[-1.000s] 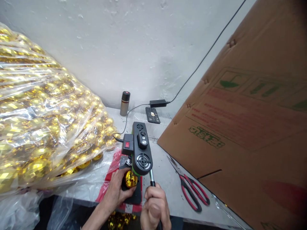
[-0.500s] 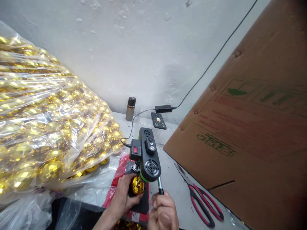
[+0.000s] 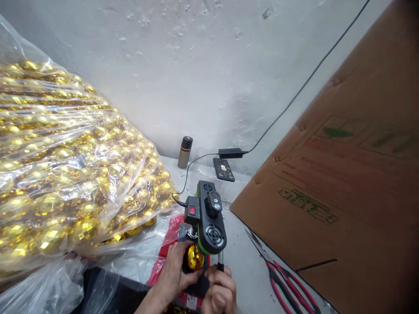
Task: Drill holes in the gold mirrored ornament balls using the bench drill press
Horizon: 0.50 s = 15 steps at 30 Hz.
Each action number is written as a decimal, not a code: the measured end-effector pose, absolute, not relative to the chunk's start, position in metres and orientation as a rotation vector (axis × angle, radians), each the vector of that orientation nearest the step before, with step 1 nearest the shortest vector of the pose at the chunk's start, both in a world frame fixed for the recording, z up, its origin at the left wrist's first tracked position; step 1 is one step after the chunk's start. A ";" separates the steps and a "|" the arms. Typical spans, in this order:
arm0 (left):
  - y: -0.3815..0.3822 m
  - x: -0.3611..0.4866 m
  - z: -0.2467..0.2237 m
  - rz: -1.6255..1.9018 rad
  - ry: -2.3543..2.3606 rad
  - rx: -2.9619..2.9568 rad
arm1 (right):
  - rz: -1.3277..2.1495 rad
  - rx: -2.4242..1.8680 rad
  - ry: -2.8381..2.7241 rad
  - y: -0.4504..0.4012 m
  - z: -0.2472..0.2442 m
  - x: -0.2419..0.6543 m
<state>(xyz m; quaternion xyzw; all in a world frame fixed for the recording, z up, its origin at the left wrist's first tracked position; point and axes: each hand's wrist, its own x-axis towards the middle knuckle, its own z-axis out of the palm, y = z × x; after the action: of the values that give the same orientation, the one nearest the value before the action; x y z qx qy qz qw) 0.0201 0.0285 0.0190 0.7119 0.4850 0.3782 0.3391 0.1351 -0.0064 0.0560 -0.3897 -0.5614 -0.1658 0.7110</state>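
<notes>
My left hand (image 3: 175,269) is wrapped round a shiny gold faceted bauble (image 3: 195,257), thumb and fingers on either side. It holds the bauble on the black base of a small black-and-green bench drill press (image 3: 212,226), below the press's head. My right hand (image 3: 220,288) is closed on the black-tipped metal lever (image 3: 221,260) at the press's right side. A red rocker switch (image 3: 192,210) shows on the box at the press's left. The drill tip and its contact with the bauble are hidden.
A large clear plastic bag of gold baubles (image 3: 65,174) fills the left. A cardboard box (image 3: 327,183) leans at the right, with red-handled scissors (image 3: 284,279) beside it. Behind the press stand a bottle (image 3: 185,152), a power adapter (image 3: 231,153) and a phone (image 3: 224,169).
The view has shifted, so everything sits slightly lower and farther right. The lever has swung a little, and the block atop the press stands higher. Both hands keep their holds.
</notes>
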 end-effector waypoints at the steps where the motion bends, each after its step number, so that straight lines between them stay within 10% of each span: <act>1: 0.029 0.020 0.020 0.980 1.269 1.852 | -0.372 -0.855 -1.288 -0.007 0.057 0.138; 15: 0.003 -0.028 0.015 1.019 1.180 2.146 | -0.063 -1.088 -1.230 -0.020 0.189 0.141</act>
<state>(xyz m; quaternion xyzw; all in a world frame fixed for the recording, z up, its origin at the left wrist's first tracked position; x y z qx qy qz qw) -0.0282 0.0033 0.0145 0.7851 0.4315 0.3726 0.2421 0.1406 -0.0195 0.1892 -0.4850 -0.5482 -0.0280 0.6808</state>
